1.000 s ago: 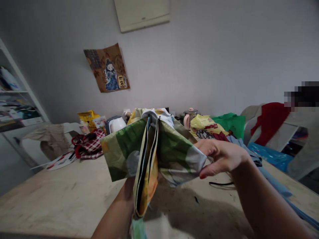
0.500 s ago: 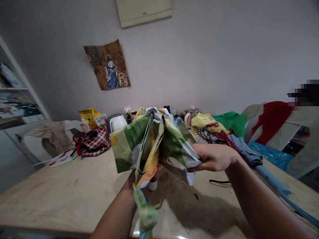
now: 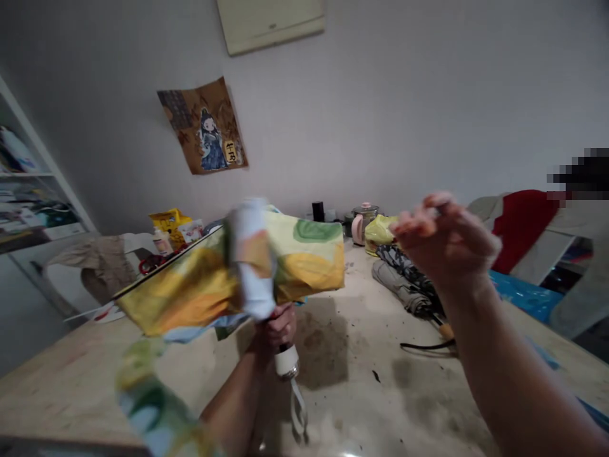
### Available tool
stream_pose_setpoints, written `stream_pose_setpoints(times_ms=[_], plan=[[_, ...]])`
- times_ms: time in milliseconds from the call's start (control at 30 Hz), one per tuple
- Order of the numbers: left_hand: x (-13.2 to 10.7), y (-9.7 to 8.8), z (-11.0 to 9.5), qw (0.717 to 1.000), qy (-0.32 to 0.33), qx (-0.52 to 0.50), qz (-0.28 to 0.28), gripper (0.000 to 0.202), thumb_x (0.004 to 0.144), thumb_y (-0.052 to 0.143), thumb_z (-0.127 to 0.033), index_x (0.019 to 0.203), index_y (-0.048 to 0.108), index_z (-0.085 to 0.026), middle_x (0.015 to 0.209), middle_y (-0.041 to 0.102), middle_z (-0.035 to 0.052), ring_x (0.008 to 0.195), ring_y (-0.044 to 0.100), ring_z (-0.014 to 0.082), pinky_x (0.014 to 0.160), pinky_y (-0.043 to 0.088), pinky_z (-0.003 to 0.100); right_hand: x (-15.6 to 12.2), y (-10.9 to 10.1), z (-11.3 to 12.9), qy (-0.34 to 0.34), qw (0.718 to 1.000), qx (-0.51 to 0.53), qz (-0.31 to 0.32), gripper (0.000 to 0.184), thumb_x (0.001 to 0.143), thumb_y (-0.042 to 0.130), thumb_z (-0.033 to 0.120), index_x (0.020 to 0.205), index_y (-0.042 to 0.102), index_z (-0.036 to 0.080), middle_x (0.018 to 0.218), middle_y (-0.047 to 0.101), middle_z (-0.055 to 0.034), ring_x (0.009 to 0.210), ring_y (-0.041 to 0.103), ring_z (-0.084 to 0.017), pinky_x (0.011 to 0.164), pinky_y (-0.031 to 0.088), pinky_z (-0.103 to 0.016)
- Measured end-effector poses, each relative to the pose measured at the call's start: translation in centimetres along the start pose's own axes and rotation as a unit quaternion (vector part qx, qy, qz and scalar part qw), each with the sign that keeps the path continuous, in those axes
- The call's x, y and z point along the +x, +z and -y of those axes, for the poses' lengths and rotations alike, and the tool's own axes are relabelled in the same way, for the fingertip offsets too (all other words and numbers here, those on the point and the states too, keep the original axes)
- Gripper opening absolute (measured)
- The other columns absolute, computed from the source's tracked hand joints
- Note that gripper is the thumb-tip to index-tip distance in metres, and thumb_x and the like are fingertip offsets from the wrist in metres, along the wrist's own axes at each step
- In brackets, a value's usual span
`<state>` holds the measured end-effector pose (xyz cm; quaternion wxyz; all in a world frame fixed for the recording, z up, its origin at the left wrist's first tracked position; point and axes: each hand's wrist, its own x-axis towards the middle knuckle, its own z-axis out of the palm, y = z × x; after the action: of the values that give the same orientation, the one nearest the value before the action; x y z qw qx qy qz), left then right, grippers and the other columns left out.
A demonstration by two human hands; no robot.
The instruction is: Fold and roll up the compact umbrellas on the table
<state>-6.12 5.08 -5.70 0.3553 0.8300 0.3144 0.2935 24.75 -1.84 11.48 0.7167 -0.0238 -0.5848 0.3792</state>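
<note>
Item: one umbrella [image 3: 309,254], yellow, green and pale blue. It is hanging above the near middle of the table [image 3: 352,406], its cloth flaring to both sides in loose folds. The left part is blurring.

Fittings: a white handle end [image 3: 286,362] is pointing downward, with a pale wrist loop [image 3: 298,409] dangling below. A patterned strip [image 3: 147,393] is trailing at lower left, too blurred for me to trace its join.

Left hand [image 3: 280,325]: closing round the umbrella just above the white end, and bearing it alone.

Right hand [image 3: 447,244]: hovering well apart from the cloth, half open, fingers curling, with nothing visible in it.

Surroundings: a grey folded bundle [image 3: 399,285] and a black cord [image 3: 428,346] are lying to the right; a pink-handled pot [image 3: 366,219] is standing behind, next to a yellow bag [image 3: 380,231].

Risks, in my judgement: with only one hand gripping low, the wide cloth could be tipping the umbrella sideways should that grip be slackening. Loose folds could be bunching or creasing, since nothing is binding them. The trailing strip could be snagging on the left forearm, hanging so close to it.
</note>
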Motion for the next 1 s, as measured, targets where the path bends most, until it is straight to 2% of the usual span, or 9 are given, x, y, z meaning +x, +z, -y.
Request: stream_pose_setpoints(times_ms=[67,133,300,367,533,633,700,900,1000], plan=[[0.2,-0.1,-0.1,0.993,0.019,-0.103,-0.061,0.047,0.093,0.028,-0.052,0.055,0.008,-0.031,0.043,0.007,-0.0095,0.031,0.019,0.0104,0.027,0.023,0.019,0.0,0.2,-1.9,0.062,0.997,-0.053,-0.016,0.019,0.072,0.077,0.039,0.08,0.068,0.024,0.062,0.058,0.0026,0.066,0.059,-0.013,0.061,0.049,-0.026],[0.3,-0.1,-0.2,0.971,0.045,-0.217,-0.092,0.057,0.086,0.037,-0.068,0.061,0.006,-0.026,0.039,-0.005,-0.0132,0.03,-0.006,0.0054,0.023,0.004,0.018,-0.2,0.6,-4.0,0.109,0.987,-0.116,-0.025,0.022,0.071,0.077,0.037,0.084,0.066,0.023,0.075,0.065,-0.0001,0.072,0.061,-0.014,0.061,0.048,-0.025],[0.3,0.0,0.4,0.779,0.062,-0.624,0.006,0.05,0.069,0.075,-0.042,0.055,0.031,-0.024,0.037,0.01,-0.0141,0.028,-0.003,0.0001,0.021,0.009,0.014,-0.8,0.8,-7.1,0.11,0.959,-0.259,-0.033,0.058,0.072,0.076,0.046,0.12,0.053,0.022,0.124,0.06,-0.0117,0.113,0.056,-0.022,0.09,0.05,-0.037],[0.4,0.2,0.8,0.744,0.038,-0.665,0.054,0.049,0.066,0.077,-0.037,0.052,0.032,-0.023,0.037,0.012,-0.0137,0.027,-0.002,-0.0003,0.021,0.01,0.014,-0.8,0.2,-7.4,0.111,0.949,-0.294,-0.036,0.071,0.072,0.075,0.051,0.13,0.046,0.022,0.138,0.049,-0.0157,0.126,0.049,-0.026,0.098,0.047,-0.042],[0.7,1.4,0.9,0.737,-0.02,-0.667,0.112,0.049,0.066,0.077,-0.038,0.053,0.032,-0.022,0.039,0.013,-0.0136,0.029,-0.003,-0.001,0.021,0.005,0.014,-0.7,-0.7,-7.9,0.178,0.945,-0.273,0.002,0.072,0.071,0.076,0.048,0.132,0.048,0.022,0.139,0.05,-0.015,0.13,0.045,-0.027,0.103,0.041,-0.044],[0.7,2.2,0.4,0.736,-0.053,-0.657,0.15,0.05,0.062,0.081,-0.041,0.055,0.035,-0.021,0.041,0.018,-0.0127,0.03,0.0,-0.0015,0.022,0.002,0.014,-0.8,-0.3,-7.6,0.204,0.944,-0.255,0.037,0.06,0.066,0.08,0.044,0.115,0.06,0.017,0.095,0.065,-0.0063,0.091,0.061,-0.019,0.084,0.048,-0.036],[0.7,2.5,0.2,0.737,-0.066,-0.651,0.171,0.051,0.061,0.081,-0.041,0.055,0.035,-0.021,0.042,0.021,-0.0119,0.03,0.003,-0.0013,0.023,0.002,0.014,-0.7,0.0,-7.0,0.211,0.935,-0.281,0.038,0.05,0.063,0.081,0.043,0.101,0.065,0.014,0.073,0.056,0.0015,0.068,0.053,-0.012,0.069,0.047,-0.03],[0.8,2.3,0.1,0.745,-0.088,-0.627,0.213,0.053,0.064,0.08,-0.039,0.05,0.032,-0.02,0.041,0.026,-0.0102,0.029,0.009,-0.0008,0.023,0.006,0.015,-0.1,-0.7,-5.6,0.171,0.899,-0.402,0.035,0.064,0.062,0.082,0.038,0.118,0.061,0.017,0.104,0.064,-0.0086,0.084,0.057,-0.017,0.076,0.048,-0.033],[1.1,2.4,0.3,0.755,-0.105,-0.606,0.228,0.05,0.065,0.078,-0.037,0.048,0.034,-0.021,0.039,0.027,-0.0088,0.027,0.015,0.0018,0.024,0.009,0.017,-0.2,-0.9,-5.0,0.199,0.899,-0.375,0.103,0.043,0.065,0.079,0.042,0.097,0.068,0.015,0.09,0.066,-0.0062,0.083,0.059,-0.019,0.075,0.049,-0.032]])
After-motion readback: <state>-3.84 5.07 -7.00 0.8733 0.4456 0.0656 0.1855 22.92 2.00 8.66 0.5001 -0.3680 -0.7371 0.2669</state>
